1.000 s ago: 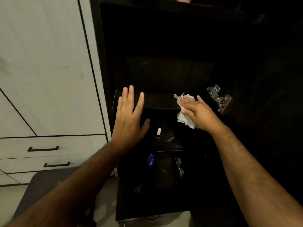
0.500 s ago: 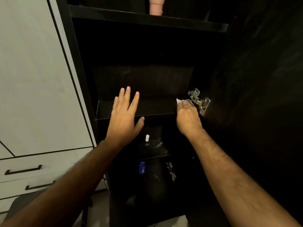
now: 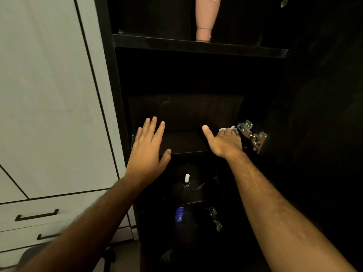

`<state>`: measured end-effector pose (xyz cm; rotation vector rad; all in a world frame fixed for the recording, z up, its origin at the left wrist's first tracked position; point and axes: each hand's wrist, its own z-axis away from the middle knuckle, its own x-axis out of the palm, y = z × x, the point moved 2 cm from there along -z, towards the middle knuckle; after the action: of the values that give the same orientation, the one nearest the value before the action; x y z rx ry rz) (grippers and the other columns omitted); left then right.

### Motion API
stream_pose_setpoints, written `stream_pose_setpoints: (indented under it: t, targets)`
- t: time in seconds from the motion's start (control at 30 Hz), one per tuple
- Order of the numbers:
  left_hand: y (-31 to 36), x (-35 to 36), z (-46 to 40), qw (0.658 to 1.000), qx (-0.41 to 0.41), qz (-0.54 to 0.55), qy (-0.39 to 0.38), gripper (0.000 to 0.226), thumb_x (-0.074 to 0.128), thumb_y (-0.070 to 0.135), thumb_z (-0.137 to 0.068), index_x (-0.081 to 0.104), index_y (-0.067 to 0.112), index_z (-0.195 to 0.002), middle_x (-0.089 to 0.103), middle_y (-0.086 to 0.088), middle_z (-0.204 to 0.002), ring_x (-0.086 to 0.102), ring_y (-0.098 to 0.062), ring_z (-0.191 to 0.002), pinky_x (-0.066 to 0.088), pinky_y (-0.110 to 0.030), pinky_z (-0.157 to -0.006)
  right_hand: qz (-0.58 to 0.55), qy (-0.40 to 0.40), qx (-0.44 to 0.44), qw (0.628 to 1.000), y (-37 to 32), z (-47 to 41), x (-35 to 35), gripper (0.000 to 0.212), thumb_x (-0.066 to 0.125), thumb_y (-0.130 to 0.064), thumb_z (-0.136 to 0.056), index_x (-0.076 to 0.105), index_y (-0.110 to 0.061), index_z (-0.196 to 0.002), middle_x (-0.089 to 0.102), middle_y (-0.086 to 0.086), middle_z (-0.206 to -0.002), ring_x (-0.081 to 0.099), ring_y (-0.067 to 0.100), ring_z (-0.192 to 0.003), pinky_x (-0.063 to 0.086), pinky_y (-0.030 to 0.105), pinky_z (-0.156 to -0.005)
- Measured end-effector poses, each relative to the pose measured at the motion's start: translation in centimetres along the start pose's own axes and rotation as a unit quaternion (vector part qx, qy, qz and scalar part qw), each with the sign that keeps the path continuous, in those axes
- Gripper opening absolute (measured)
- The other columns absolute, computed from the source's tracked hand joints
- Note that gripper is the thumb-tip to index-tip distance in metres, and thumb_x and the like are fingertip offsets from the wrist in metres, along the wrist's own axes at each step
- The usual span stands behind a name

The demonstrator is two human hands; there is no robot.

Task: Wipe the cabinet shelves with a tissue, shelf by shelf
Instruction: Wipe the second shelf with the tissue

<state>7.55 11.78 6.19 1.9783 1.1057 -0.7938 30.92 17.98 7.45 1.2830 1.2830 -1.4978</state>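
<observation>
The right hand (image 3: 225,141) presses a crumpled white tissue (image 3: 228,129) onto the dark shelf (image 3: 182,143), fingers curled over it, thumb stuck out. The wad sits at the shelf's right end, touching a metal hinge (image 3: 252,135); its long axis cannot be told. The left hand (image 3: 149,154) hovers flat, fingers spread, at the front edge. Bare shelf lies between them.

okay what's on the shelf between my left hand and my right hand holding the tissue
Nothing: in the head view the dark shelf is bare between the left hand and the right hand with the tissue.
</observation>
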Motion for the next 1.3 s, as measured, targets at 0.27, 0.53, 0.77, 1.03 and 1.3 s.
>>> stream_pose_setpoints:
  t: [0.27,0.53,0.77,1.03,1.3]
  targets:
    - [-1.6,-0.9,3.1,0.994,0.099,0.038,0.029,0.068,0.049,0.036,-0.093,0.022,0.016,-0.152,0.015,-0.005,-0.161,0.004,-0.017,-0.15,0.008,-0.041,-0.12,-0.027,0.023,-0.159,0.987,-7.1,3.0,2.8,0.086,0.006,-0.064,-0.095,0.042,-0.003,-0.143,0.038,0.014,-0.152,0.02,0.025,-0.148,0.014,0.041,-0.122]
    - [-2.7,-2.5,4.9,0.982,0.152,0.055,0.093,0.063,0.054,0.03,-0.092,0.03,0.012,-0.148,0.017,-0.012,-0.159,0.012,-0.027,-0.149,0.023,-0.048,-0.117,-0.082,-0.078,-0.309,0.944,-9.7,6.2,2.1,0.053,0.025,-0.043,-0.105,0.028,-0.022,-0.153,0.017,-0.004,-0.162,0.005,0.006,-0.149,0.001,0.028,-0.119]
    - [-5.2,-3.4,6.2,0.986,0.106,0.044,0.121,0.079,0.054,0.036,-0.092,0.01,0.013,-0.153,0.001,-0.013,-0.161,0.01,-0.031,-0.149,0.025,-0.047,-0.115,-0.045,-0.057,-0.287,0.955,-13.3,7.0,2.5,0.057,0.031,-0.034,-0.102,0.022,-0.012,-0.154,0.015,0.005,-0.163,0.006,0.015,-0.15,0.006,0.03,-0.119]
    - [-8.9,-4.1,6.8,0.997,0.025,-0.02,0.072,0.081,0.045,0.047,-0.091,0.008,0.01,-0.153,0.006,-0.015,-0.161,0.007,-0.027,-0.15,0.021,-0.043,-0.115,-0.117,-0.142,-0.303,0.935,-13.5,7.6,1.6,0.052,0.034,-0.023,-0.101,0.029,-0.022,-0.153,0.017,-0.005,-0.163,0.007,0.007,-0.149,0.006,0.031,-0.121]
    - [-9.2,-4.4,6.5,0.996,0.038,0.033,0.069,0.071,0.033,0.047,-0.099,0.004,0.013,-0.153,0.005,-0.009,-0.162,0.006,-0.023,-0.15,0.018,-0.044,-0.118,-0.139,-0.183,-0.285,0.93,-18.1,10.2,1.1,0.069,0.049,-0.019,-0.093,0.019,-0.016,-0.155,0.012,0.003,-0.163,0.013,0.022,-0.149,0.022,0.04,-0.118]
